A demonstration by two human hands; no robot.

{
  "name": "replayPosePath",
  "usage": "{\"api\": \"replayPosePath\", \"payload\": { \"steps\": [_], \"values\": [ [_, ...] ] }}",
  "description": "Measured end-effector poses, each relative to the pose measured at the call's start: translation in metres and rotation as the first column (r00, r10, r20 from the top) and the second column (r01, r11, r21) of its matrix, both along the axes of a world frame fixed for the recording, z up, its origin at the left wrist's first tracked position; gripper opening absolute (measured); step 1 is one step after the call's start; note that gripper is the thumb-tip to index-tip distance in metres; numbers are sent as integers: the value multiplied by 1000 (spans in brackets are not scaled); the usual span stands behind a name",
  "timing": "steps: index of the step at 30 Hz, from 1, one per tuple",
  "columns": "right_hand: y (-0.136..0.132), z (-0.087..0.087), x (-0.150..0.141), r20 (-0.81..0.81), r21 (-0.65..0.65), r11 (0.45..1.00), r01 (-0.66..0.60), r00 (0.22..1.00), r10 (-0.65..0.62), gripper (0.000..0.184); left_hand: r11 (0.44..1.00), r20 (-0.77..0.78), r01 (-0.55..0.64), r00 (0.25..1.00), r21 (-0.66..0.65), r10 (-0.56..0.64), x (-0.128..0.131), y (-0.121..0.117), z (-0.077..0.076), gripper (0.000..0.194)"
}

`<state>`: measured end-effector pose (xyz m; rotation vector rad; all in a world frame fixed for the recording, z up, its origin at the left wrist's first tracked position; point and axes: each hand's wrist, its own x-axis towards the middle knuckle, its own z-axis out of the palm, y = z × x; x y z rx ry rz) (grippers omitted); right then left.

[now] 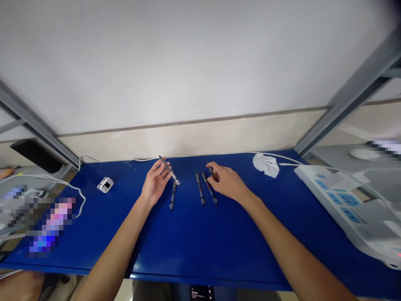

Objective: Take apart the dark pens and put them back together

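Held pen (pixel 171 172): slim, dark-ended, shiny-barrelled, tilted, near frame centre.
Left grip (pixel 156 180): palm up, closed on it.
Right grip (pixel 229 179): curled at dark pen (pixel 211 171); cannot tell whether closed.
Bench (pixel 188 242): blue, three other pens (pixel 199 187) mid-frame.

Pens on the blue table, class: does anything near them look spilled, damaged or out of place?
Only the crumpled white tissue or cloth, right of the pens, looks untidy, bunched beside a cable. No spill or damage shows.

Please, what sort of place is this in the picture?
Probably a personal desk space, perhaps in a dormitory: a blue tabletop against a wall, grey metal posts at both sides, a white power strip.
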<state>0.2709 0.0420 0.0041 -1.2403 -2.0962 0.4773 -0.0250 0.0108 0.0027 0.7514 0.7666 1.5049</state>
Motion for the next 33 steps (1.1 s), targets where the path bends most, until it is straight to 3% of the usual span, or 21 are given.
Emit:
{"api": "replayPosePath", "payload": {
  "steps": [4, 6, 8, 12, 18, 25, 33],
  "values": [
    [0, 1, 2, -228, 29, 996, -79, 970, 84, 30, 1000, 24, 16, 1000, -23, -16, 2, -2, 2, 36],
    [0, 2, 3, -261, 64, 994, -93, 959, 106, 31, 1000, 6, 19, 1000, -21, -19, 2, -2, 3, 36],
    [1, 1, 4, -182, 79, 996, -34, 982, 48, 35, 1000, -8, 21, 1000, -10, -22, 2, -3, 4, 35],
    [4, -5, 3, 130, 84, 990, 109, 984, -120, 36, 999, 57, 33, 998, -10, -33, 2, -3, 5, 33],
    [5, -13, 4, 394, 150, 987, 52, 913, -108, 44, 999, 149, 40, 988, -36, -34, 3, -4, 6, 34],
    [4, -22, -5, 392, 242, 970, 15, 913, -112, 44, 998, 153, 47, 987, -34, -41, 5, -4, 7, 35],
    [9, -31, -6, 305, 288, 957, 42, 943, -133, 20, 998, 151, 49, 988, -32, -44, 5, -5, 7, 35]
  ]
}}
